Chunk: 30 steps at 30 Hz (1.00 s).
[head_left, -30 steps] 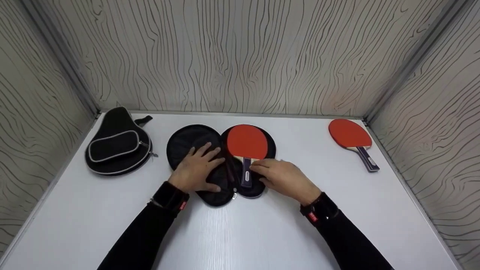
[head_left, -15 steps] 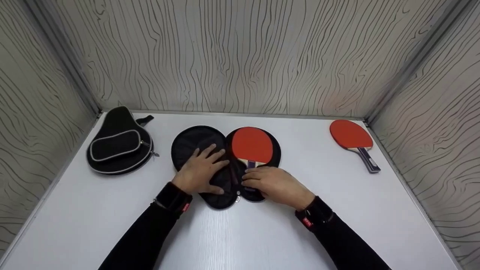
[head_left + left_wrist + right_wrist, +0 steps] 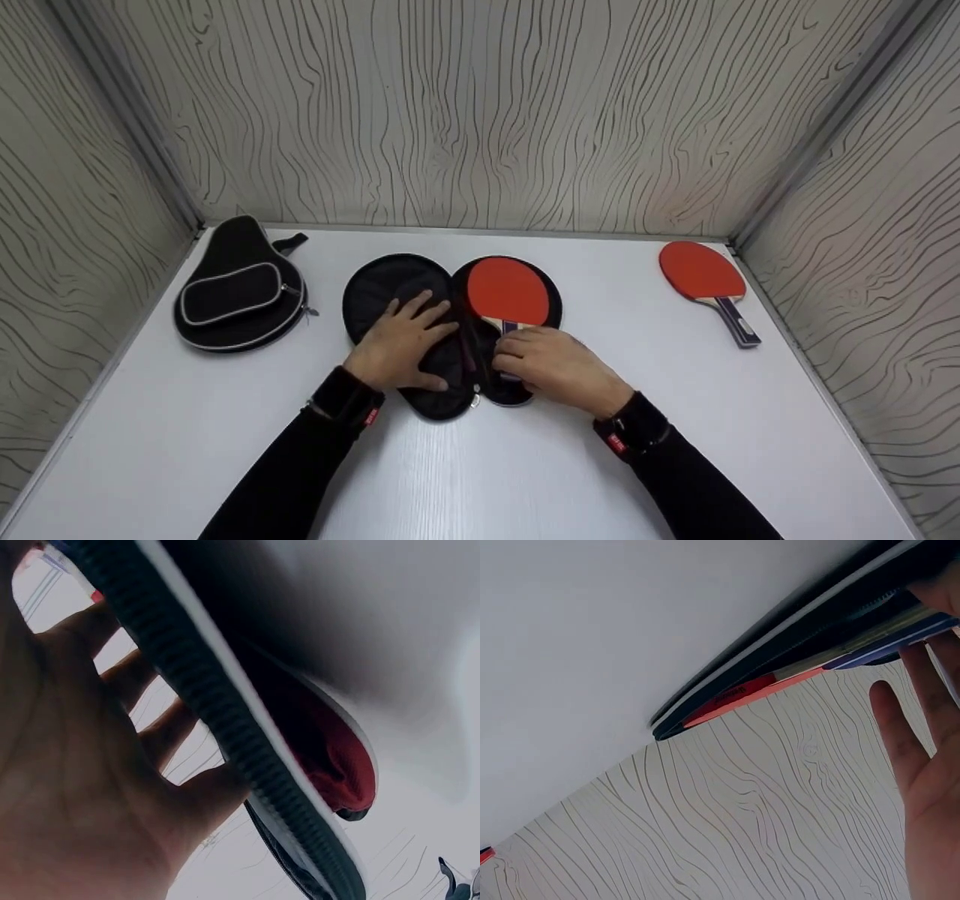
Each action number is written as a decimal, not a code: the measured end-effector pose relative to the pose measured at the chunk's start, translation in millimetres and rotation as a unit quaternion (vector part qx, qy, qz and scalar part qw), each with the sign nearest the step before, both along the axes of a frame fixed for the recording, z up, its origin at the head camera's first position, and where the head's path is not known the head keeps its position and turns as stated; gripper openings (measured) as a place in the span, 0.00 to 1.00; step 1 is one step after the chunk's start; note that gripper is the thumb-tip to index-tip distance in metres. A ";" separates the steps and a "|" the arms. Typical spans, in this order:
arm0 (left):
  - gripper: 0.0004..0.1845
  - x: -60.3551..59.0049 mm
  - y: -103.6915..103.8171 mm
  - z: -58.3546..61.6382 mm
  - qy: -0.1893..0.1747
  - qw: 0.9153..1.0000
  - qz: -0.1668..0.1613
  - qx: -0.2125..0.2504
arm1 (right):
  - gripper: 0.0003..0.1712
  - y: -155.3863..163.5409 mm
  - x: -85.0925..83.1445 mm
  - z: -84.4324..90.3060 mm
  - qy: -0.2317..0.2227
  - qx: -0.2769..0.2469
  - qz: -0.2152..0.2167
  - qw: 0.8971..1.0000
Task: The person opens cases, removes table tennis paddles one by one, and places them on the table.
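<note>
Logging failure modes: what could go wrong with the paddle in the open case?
The right hand covers part of the handle and may nudge the paddle askew. If the left hand lifts, the case half beneath it may spring up. The metal pull between the halves could snag.

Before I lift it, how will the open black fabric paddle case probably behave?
The case would likely fold along its middle, where the spread halves meet. It may hang lopsided: the red round-bladed paddle lies on the right half. Uncovered, that paddle might slide out.
</note>
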<state>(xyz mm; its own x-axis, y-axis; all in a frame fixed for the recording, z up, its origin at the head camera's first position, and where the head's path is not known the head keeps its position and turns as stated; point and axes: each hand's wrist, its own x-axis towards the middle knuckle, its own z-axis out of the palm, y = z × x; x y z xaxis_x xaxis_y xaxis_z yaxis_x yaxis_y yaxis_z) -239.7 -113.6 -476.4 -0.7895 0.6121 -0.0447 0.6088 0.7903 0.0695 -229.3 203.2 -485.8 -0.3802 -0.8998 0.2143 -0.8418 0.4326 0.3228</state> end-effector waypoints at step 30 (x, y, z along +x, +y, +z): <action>0.52 -0.6 -1.3 -3.7 0.026 1.000 -0.005 -0.010 | 0.18 26.2 -6.7 32.9 0.053 -0.133 -0.061 0.988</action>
